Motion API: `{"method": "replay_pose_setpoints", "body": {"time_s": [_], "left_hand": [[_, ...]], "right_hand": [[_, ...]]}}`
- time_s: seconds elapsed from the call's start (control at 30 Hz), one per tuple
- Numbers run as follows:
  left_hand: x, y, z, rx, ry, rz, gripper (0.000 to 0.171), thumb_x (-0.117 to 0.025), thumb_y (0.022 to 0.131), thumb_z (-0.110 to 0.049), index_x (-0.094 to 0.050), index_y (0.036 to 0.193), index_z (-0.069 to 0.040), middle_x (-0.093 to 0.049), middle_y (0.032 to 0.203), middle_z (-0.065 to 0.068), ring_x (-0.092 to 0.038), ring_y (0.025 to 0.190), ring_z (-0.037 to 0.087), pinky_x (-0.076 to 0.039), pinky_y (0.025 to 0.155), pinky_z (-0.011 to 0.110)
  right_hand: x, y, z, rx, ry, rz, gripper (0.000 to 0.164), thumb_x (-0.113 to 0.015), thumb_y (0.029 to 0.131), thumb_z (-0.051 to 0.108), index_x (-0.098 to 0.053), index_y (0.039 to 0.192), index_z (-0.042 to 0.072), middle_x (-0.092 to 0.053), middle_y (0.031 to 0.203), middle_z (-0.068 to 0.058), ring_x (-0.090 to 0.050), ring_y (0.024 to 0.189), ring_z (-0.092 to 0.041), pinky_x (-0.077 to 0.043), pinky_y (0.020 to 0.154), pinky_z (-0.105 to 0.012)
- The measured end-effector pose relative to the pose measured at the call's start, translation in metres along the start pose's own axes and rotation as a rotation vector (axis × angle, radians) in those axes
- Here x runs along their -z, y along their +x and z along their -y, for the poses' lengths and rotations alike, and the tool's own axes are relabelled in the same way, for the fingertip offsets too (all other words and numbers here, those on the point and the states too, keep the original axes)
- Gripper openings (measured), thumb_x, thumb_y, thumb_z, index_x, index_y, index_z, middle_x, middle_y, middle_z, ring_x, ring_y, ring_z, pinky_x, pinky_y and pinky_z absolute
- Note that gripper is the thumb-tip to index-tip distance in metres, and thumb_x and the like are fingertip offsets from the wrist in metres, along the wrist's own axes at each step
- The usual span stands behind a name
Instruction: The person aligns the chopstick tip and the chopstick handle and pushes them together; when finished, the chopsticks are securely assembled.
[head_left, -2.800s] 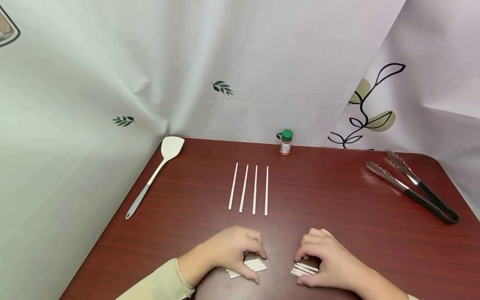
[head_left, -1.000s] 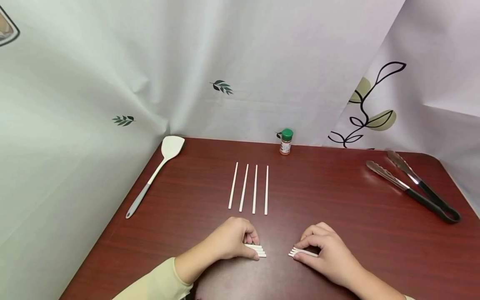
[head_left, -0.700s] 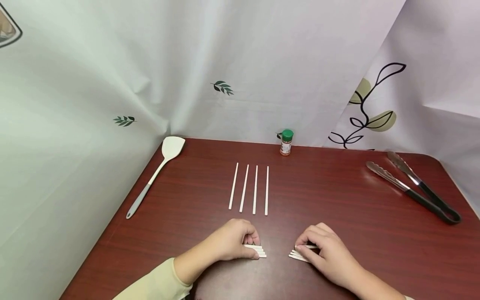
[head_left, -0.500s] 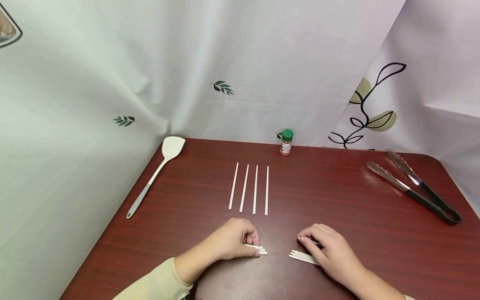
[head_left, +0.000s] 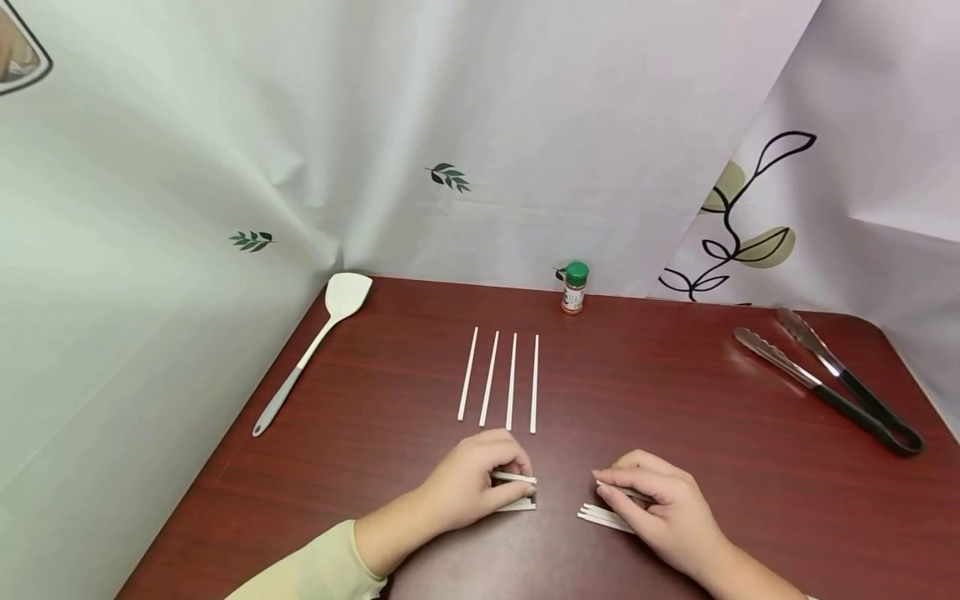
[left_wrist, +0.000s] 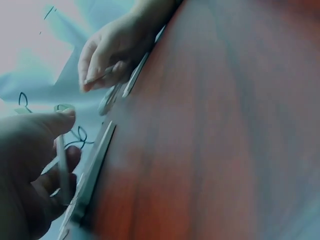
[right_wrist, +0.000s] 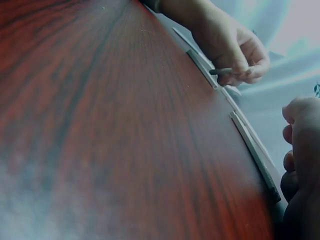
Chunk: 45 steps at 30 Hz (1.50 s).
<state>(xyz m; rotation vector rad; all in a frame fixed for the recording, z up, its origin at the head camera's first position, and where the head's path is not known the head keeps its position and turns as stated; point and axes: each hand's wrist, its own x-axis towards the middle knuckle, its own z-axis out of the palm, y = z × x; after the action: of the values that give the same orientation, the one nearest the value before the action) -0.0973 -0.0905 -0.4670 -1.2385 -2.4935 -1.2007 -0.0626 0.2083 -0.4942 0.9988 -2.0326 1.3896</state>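
Observation:
My left hand (head_left: 465,487) pinches one thin white stick (head_left: 513,477) between thumb and fingers, raised a little over the table. Under that hand more white sticks (head_left: 519,506) lie on the wood, partly hidden by the thumb. Across a gap, the right hand (head_left: 667,504) pinches another thin white stick (head_left: 636,492), mostly covered by its fingers. Just in front of the right thumb a small group of white sticks (head_left: 603,518) rests flat. The left wrist view shows the stick (left_wrist: 63,172) upright between the left thumb and fingers.
Farther up the brown table (head_left: 637,375), several long white sticks (head_left: 512,383) lie in a spaced row. A white spatula (head_left: 315,342) lies at the left edge. A green-capped spice jar (head_left: 573,288) stands at the back, and metal tongs (head_left: 832,379) lie at the right.
Both hands have gathered their sticks into neater groups. The right hand has lifted one stick away from its group, and the left hand has then raised one from its own.

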Motion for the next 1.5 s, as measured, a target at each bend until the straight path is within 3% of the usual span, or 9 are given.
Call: {"method": "replay_pose_setpoints", "body": {"time_s": [0.17, 0.33, 0.47, 0.67, 1.07, 1.5], "left_hand": [[-0.008, -0.001, -0.003, -0.131, 0.001, -0.069, 0.014, -0.086, 0.090, -0.013, -0.074, 0.096, -0.019, -0.063, 0.093, -0.010, -0.057, 0.084, -0.002, -0.047, 0.076, 0.010], [-0.014, -0.002, -0.008, -0.201, 0.025, -0.078, 0.012, -0.084, 0.092, -0.012, -0.076, 0.099, -0.018, -0.064, 0.094, -0.009, -0.057, 0.086, -0.004, -0.047, 0.078, 0.007], [-0.018, -0.003, -0.013, -0.208, 0.051, -0.077, 0.008, -0.084, 0.093, -0.015, -0.078, 0.099, -0.018, -0.064, 0.096, -0.012, -0.056, 0.083, -0.006, -0.046, 0.074, 0.005], [-0.020, -0.003, -0.016, -0.220, 0.024, -0.076, 0.008, -0.086, 0.092, -0.015, -0.080, 0.097, -0.016, -0.062, 0.093, -0.010, -0.052, 0.071, -0.004, -0.041, 0.063, 0.002], [-0.028, -0.003, -0.016, -0.336, 0.000, -0.116, 0.016, -0.082, 0.092, -0.005, -0.080, 0.107, -0.011, -0.067, 0.099, -0.004, -0.059, 0.084, -0.002, -0.047, 0.077, 0.005], [-0.031, -0.005, -0.018, -0.302, -0.001, -0.105, 0.014, -0.084, 0.092, -0.011, -0.082, 0.105, -0.015, -0.064, 0.096, -0.007, -0.058, 0.087, -0.004, -0.047, 0.079, 0.006]], "right_hand": [[-0.001, 0.002, 0.000, 0.063, 0.093, 0.017, 0.016, -0.085, 0.090, 0.002, -0.083, 0.106, 0.001, -0.075, 0.096, -0.008, -0.071, 0.087, -0.014, -0.056, 0.078, -0.016], [-0.002, -0.003, -0.001, 0.045, 0.141, 0.044, 0.020, -0.085, 0.084, -0.008, -0.083, 0.101, 0.002, -0.076, 0.099, -0.012, -0.070, 0.080, -0.012, -0.053, 0.064, -0.013], [-0.003, -0.006, 0.000, 0.041, 0.168, 0.083, 0.021, -0.084, 0.086, -0.008, -0.082, 0.102, 0.004, -0.076, 0.099, -0.012, -0.066, 0.073, -0.008, -0.049, 0.056, -0.011], [-0.005, 0.000, 0.007, 0.104, 0.234, 0.150, 0.015, -0.081, 0.091, -0.004, -0.081, 0.104, 0.005, -0.077, 0.098, -0.013, -0.076, 0.086, -0.019, -0.059, 0.074, -0.019], [-0.008, 0.008, 0.012, 0.194, 0.240, 0.146, 0.006, -0.077, 0.098, 0.004, -0.081, 0.103, 0.003, -0.077, 0.097, -0.013, -0.076, 0.084, -0.023, -0.059, 0.077, -0.021], [-0.008, 0.020, 0.019, 0.295, 0.311, 0.166, 0.008, -0.076, 0.097, -0.001, -0.080, 0.104, 0.000, -0.077, 0.099, -0.016, -0.075, 0.083, -0.024, -0.059, 0.072, -0.023]]}}
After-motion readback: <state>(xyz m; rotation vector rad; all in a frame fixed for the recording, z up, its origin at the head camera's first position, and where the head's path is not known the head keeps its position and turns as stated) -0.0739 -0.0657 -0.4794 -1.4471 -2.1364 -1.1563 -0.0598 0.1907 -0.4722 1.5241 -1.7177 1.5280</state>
